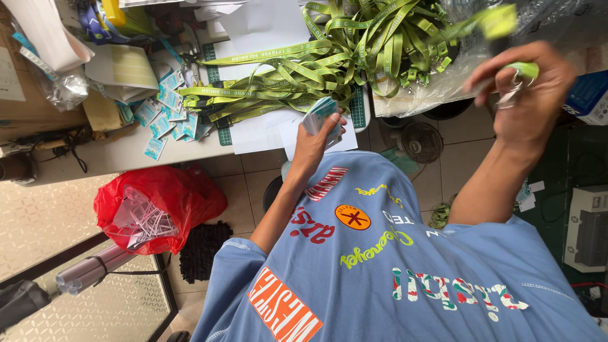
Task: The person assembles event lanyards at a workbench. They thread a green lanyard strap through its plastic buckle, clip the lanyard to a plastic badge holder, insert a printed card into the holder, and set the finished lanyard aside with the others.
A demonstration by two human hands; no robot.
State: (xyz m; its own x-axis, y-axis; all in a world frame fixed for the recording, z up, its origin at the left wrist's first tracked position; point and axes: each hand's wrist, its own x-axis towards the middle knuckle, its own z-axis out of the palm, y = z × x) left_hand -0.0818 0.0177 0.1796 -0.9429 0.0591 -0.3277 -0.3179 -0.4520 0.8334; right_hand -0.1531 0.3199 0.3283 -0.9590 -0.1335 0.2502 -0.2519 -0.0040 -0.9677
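Green lanyard pinched in right hand; left hand fingers closed round card stack.

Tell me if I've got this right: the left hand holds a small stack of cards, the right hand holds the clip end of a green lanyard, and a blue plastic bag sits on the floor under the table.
Not quite. The head view shows the plastic bag on the floor is red, not blue. The rest stands: the left hand holds a small stack of cards, and the right hand holds the clip end of a green lanyard.

probably a small office workroom: paper-strewn desk, green lanyard pile, printer on tiled floor.
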